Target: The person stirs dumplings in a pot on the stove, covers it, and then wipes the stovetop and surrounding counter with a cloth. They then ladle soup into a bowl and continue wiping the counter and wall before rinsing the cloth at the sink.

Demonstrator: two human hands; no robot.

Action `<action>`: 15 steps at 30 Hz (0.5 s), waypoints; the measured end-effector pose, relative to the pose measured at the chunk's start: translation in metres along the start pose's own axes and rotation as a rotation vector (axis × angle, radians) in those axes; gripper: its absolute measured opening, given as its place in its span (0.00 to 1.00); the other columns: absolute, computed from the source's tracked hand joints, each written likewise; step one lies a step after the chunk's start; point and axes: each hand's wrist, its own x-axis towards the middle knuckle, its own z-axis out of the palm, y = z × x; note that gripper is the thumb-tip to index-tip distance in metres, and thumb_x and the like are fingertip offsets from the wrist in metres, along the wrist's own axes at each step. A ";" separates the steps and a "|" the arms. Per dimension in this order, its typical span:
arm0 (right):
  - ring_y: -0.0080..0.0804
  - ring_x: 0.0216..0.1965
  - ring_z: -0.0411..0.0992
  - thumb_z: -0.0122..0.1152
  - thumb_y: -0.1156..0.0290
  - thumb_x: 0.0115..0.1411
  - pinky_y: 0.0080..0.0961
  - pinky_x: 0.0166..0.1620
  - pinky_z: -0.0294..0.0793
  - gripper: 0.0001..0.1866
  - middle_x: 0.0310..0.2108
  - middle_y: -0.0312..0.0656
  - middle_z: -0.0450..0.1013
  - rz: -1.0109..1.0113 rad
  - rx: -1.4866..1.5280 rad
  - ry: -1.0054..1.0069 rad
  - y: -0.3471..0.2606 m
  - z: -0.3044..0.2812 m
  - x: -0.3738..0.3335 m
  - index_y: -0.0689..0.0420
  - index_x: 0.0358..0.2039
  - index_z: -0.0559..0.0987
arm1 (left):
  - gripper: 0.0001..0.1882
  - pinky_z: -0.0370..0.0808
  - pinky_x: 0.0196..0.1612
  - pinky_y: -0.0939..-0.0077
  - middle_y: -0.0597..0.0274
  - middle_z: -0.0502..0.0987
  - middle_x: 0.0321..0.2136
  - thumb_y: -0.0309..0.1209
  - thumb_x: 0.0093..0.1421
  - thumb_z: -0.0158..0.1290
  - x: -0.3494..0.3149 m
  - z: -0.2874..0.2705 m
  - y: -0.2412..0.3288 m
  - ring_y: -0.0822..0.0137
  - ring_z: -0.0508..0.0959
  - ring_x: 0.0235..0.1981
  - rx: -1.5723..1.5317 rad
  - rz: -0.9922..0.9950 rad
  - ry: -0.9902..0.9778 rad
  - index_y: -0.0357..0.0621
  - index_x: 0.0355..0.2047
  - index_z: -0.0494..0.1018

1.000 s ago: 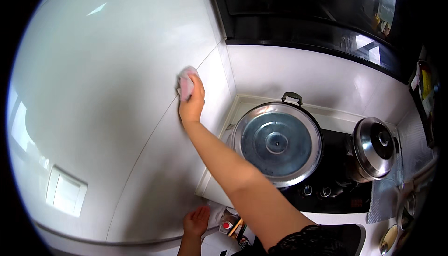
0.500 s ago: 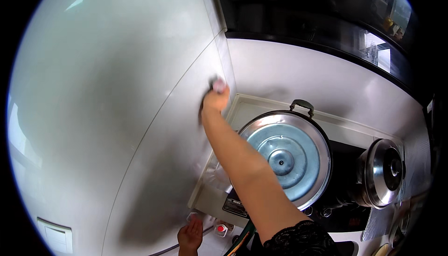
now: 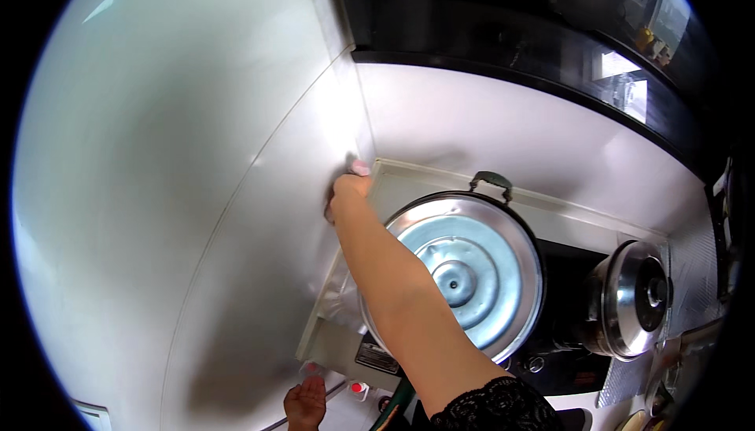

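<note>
My right arm, in a black lace sleeve, reaches up and left across a large round pot. My right hand (image 3: pixel 346 195) presses against the pale left wall near the corner. A small pinkish wad, seemingly a cloth (image 3: pixel 360 167), shows at its fingers, mostly hidden. The pot has a wide metal lid (image 3: pixel 495 274) with raised rings. Near the lower edge hangs my left hand (image 3: pixel 305 406), fingers loosely apart and nothing visible in it. Just beyond its fingertips is a clear container with a reddish top (image 3: pixel 312 370); I cannot tell whether they touch.
A dark handle (image 3: pixel 492 181) sticks up at the big pot's back. To the right, a smaller lidded pot (image 3: pixel 635 297) stands on the black stove (image 3: pixel 562 274). Black glossy cabinets (image 3: pixel 472 30) overhang the back. A red-capped bottle (image 3: pixel 359 388) stands low, beside a wall switch's side.
My right hand has slid down the wall with the pinkish wad. The whole view has shifted slightly, moving the pots left in the picture. My left hand stays low.
</note>
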 end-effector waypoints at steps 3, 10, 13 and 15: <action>0.44 0.49 0.68 0.48 0.76 0.56 0.39 0.47 0.70 0.23 0.49 0.49 0.69 -0.114 -0.086 -0.163 -0.028 0.004 0.001 0.52 0.54 0.66 | 0.20 0.73 0.52 0.55 0.47 0.74 0.43 0.33 0.57 0.39 0.010 0.014 -0.008 0.51 0.75 0.47 0.027 -0.067 -0.080 0.30 0.44 0.68; 0.46 0.48 0.68 0.58 0.87 0.49 0.44 0.47 0.73 0.30 0.49 0.51 0.66 -0.239 0.377 -0.626 -0.141 -0.066 -0.014 0.53 0.51 0.62 | 0.17 0.74 0.51 0.60 0.48 0.76 0.41 0.33 0.60 0.39 0.013 0.080 -0.021 0.52 0.76 0.45 0.166 -0.090 -0.169 0.32 0.38 0.71; 0.40 0.39 0.73 0.60 0.85 0.45 0.35 0.40 0.74 0.27 0.39 0.43 0.72 -0.865 -0.095 -0.288 -0.176 -0.125 -0.016 0.53 0.47 0.69 | 0.15 0.75 0.50 0.61 0.47 0.76 0.41 0.33 0.58 0.43 0.004 0.095 -0.020 0.53 0.76 0.45 0.189 -0.075 -0.198 0.33 0.37 0.72; 0.48 0.40 0.72 0.59 0.85 0.45 0.32 0.47 0.72 0.25 0.42 0.47 0.72 -1.509 -0.583 0.089 -0.201 -0.167 0.026 0.49 0.45 0.76 | 0.15 0.75 0.49 0.61 0.47 0.76 0.41 0.33 0.58 0.44 0.002 0.108 -0.025 0.53 0.76 0.45 0.224 -0.093 -0.219 0.33 0.37 0.72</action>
